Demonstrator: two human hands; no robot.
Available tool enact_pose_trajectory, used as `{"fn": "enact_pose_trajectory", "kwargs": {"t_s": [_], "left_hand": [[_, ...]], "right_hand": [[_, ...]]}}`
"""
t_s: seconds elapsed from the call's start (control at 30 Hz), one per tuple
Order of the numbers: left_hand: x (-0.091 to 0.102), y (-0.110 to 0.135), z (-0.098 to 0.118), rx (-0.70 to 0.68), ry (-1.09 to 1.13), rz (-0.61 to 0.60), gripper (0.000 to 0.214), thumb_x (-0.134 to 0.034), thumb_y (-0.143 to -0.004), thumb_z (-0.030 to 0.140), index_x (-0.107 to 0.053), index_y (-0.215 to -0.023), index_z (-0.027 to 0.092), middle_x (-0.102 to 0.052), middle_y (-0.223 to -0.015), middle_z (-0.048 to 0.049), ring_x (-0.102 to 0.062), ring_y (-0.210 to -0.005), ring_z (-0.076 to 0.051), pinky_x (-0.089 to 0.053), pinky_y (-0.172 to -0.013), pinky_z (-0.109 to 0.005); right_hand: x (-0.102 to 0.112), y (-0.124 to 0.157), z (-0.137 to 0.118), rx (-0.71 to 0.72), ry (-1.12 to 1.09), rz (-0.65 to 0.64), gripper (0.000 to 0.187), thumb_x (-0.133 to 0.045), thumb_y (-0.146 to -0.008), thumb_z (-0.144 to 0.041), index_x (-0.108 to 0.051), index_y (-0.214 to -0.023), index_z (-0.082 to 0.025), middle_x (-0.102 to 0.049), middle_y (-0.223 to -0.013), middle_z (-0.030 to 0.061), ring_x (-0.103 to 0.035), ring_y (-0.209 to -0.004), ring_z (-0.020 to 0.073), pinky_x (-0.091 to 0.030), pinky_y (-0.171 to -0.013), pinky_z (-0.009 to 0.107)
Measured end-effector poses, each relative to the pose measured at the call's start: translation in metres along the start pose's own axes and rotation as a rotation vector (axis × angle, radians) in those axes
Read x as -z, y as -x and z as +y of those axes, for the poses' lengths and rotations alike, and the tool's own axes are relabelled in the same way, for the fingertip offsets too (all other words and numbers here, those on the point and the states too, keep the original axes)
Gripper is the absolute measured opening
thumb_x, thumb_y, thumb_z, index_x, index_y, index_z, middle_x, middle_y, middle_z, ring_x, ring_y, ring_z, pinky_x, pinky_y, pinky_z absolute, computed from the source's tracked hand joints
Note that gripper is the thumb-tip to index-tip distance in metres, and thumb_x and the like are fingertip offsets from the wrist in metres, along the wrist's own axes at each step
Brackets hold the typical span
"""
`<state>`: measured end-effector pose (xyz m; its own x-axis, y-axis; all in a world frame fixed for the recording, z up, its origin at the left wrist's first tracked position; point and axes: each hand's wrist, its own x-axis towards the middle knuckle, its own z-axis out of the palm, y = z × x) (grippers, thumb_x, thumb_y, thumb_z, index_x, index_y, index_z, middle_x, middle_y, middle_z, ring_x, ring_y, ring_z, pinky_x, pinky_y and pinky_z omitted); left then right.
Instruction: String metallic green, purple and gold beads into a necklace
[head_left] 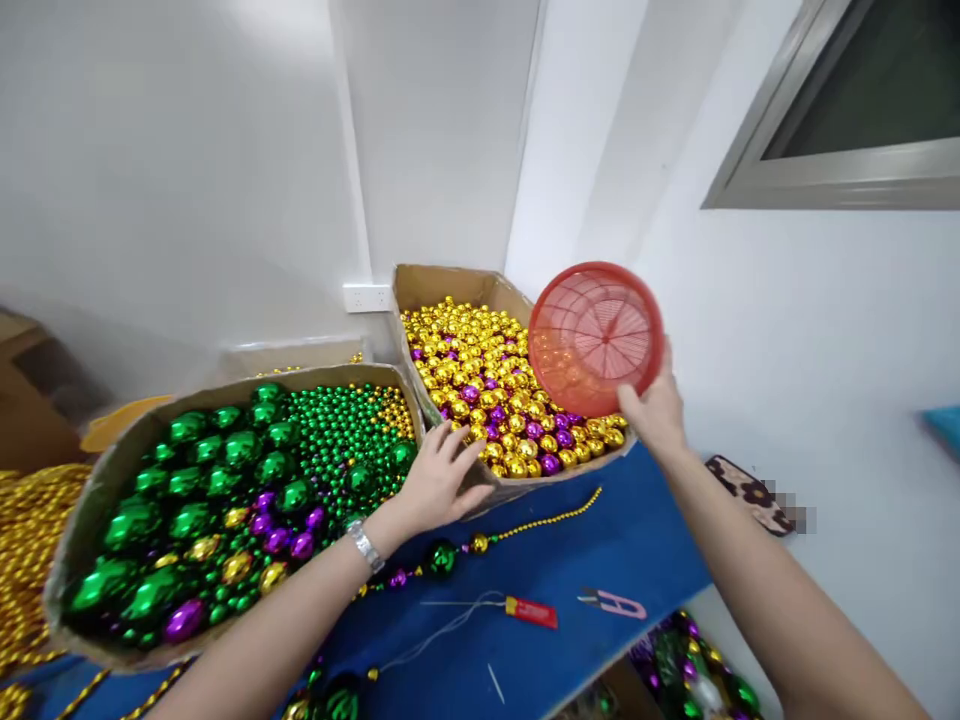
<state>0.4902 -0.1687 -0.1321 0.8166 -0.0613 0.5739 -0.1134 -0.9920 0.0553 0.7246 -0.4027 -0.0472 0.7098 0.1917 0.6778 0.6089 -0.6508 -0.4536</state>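
My right hand [657,405] grips the rim of a red plastic mesh basket [600,335], tilted over the right side of a cardboard box [427,285] of gold and purple balls [469,345]. The basket's meshwork bottom shows, and gold balls are visible through its lower side. My left hand [444,478], fingers apart, is at the near edge of that box and appears to hold nothing. Left of it stands another cardboard box [247,385] of green, purple and gold balls [240,450]. A strung bead garland [442,557] lies on the blue table below my left hand.
On the blue table [592,660] lie a red lighter [532,611], pink-handled thread snips [615,603] and a loose thread. Gold bead strands [37,550] are heaped at the left. A patterned phone case [750,493] lies at right, above a container of shiny balls [697,665].
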Motion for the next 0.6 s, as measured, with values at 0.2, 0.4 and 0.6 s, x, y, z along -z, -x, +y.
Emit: {"fn": "enact_pose_trajectory", "kwargs": {"t_s": [0.2,0.4,0.6], "left_hand": [[-0.012,-0.024,0.007,0.06,-0.003,0.009,0.063,-0.047,-0.083,0.061,-0.052,-0.131,0.021,-0.05,-0.132,-0.0165,-0.036,-0.128,-0.038,-0.019,-0.108,-0.061],[-0.018,-0.063,0.015,0.278,-0.037,-0.054,0.07,-0.039,-0.083,0.066,-0.048,-0.136,0.02,-0.041,-0.14,-0.0213,-0.035,-0.126,-0.048,-0.014,-0.101,-0.07],[-0.021,-0.084,0.022,0.394,-0.077,-0.246,0.072,-0.045,-0.083,0.059,-0.033,-0.145,0.024,-0.03,-0.147,-0.0233,-0.034,-0.126,-0.054,-0.014,-0.098,-0.071]], "right_hand": [[-0.026,0.002,-0.04,0.161,0.095,-0.165,0.082,-0.049,-0.077,-0.022,-0.013,-0.151,-0.024,-0.043,-0.135,0.0202,-0.056,-0.108,0.0391,-0.048,-0.085,0.058],[-0.049,0.004,-0.061,0.251,0.081,-0.24,0.086,-0.052,-0.076,-0.022,-0.01,-0.151,-0.022,-0.036,-0.138,0.0226,-0.055,-0.109,0.04,-0.048,-0.082,0.057],[-0.06,0.009,-0.054,0.192,0.007,-0.357,0.093,-0.06,-0.075,-0.041,-0.009,-0.151,-0.024,-0.035,-0.142,0.0247,-0.041,-0.126,0.0461,-0.041,-0.089,0.064]]}}
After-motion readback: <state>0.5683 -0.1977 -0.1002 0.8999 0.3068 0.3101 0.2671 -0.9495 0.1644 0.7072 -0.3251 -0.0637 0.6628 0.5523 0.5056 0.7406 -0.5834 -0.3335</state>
